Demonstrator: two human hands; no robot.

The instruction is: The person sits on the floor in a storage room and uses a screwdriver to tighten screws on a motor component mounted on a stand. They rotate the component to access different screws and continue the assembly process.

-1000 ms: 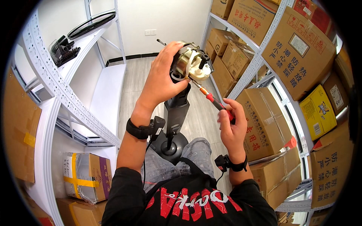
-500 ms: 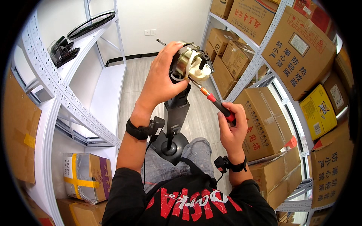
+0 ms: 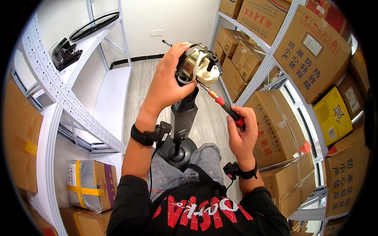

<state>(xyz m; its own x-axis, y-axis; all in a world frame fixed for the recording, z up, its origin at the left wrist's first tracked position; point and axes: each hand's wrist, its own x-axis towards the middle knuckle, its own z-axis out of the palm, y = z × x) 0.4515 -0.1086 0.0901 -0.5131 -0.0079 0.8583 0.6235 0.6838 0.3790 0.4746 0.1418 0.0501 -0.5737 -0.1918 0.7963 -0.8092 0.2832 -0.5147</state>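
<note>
My left hand (image 3: pixel 167 80) is wrapped round the left side of an exposed fan motor (image 3: pixel 193 65), a metal body with a white plastic gearbox and a thin shaft sticking out at its far left. The motor sits atop a black fan stand (image 3: pixel 184 118) that runs down to a round black base (image 3: pixel 187 151) near my knees. In my right hand (image 3: pixel 243 129) is a screwdriver (image 3: pixel 225 106) with a red and black handle. Its shaft slants up left, and the tip meets the motor's lower side beside my left thumb. The exact contact point is too small to make out.
White metal shelving (image 3: pixel 112 100) stands on the left, with a round black fan grille (image 3: pixel 94 26) and black plastic parts (image 3: pixel 65 55) on a shelf. Cardboard boxes (image 3: pixel 271 129) crowd the right side. A taped box (image 3: pixel 90 185) sits low on the left.
Almost nothing differs. The screwdriver handle and my right hand have shifted very slightly to the left; my left hand keeps its hold on the motor.
</note>
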